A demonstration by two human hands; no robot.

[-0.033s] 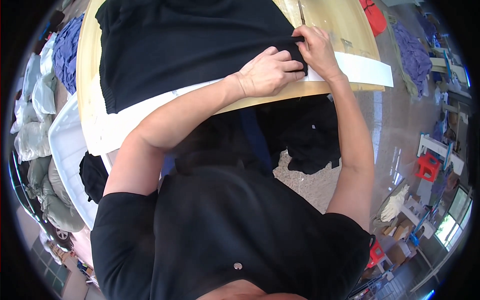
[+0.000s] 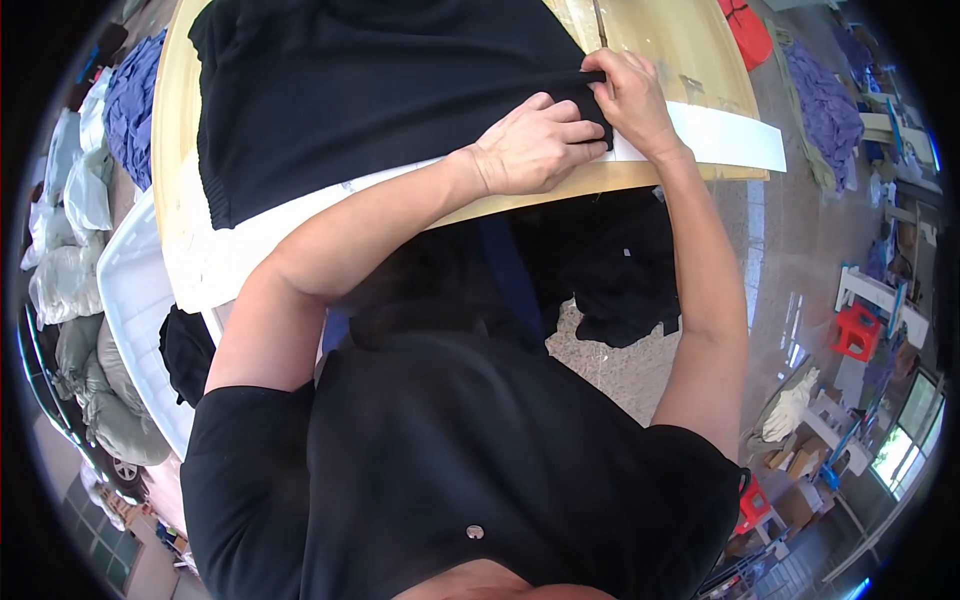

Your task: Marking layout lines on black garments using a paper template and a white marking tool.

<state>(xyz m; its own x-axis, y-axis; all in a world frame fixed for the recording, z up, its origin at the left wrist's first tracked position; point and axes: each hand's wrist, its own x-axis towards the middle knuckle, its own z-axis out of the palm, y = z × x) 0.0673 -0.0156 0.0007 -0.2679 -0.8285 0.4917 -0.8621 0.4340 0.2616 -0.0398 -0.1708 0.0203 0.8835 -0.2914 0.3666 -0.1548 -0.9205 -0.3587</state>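
Observation:
A black knit garment (image 2: 390, 85) lies spread over the pale yellow tabletop (image 2: 690, 60), with a ribbed edge (image 2: 213, 200) at its left end. My left hand (image 2: 540, 145) rests on the garment's right near corner, its fingers curled and pressed into the cloth. Just beyond it, my right hand (image 2: 632, 100) pinches the garment's right edge between thumb and fingers. A flat white strip (image 2: 725, 135) runs under the cloth along the near side and sticks out past my right wrist. The fingertips of my left hand are partly hidden in the fabric.
More black cloth (image 2: 610, 260) lies below the table's near edge. A white plastic tub (image 2: 135, 270) stands at the left by filled bags (image 2: 70, 270). Purple cloth (image 2: 820, 110) and a red bag (image 2: 745, 35) are at the right, with a red stool (image 2: 855, 332) farther off.

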